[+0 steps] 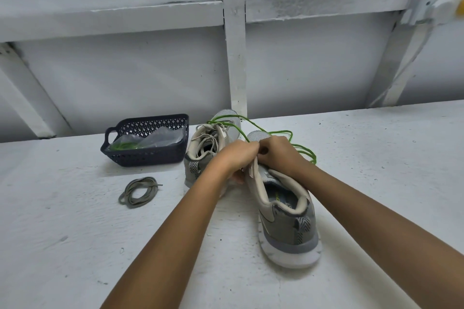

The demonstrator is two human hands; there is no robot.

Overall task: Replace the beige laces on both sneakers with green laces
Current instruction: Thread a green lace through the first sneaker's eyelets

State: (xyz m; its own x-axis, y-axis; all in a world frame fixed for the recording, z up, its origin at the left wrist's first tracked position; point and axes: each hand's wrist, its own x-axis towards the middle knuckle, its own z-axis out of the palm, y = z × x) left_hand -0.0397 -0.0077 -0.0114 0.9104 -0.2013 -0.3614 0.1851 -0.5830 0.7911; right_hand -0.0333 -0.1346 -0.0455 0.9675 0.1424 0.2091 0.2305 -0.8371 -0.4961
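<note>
Both bare forearms reach forward and converge, wrists close together. The left hand [237, 155] and right hand [280, 154] meet knuckle to knuckle, their fingers curled inward, pinching the green lace [276, 132] where it ends between their fingertips.

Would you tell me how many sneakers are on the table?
2. One grey mesh sneaker lies nearest, under the right hand; the other grey sneaker, beige-laced, stands behind the left hand, beside the dark plastic basket.
</note>
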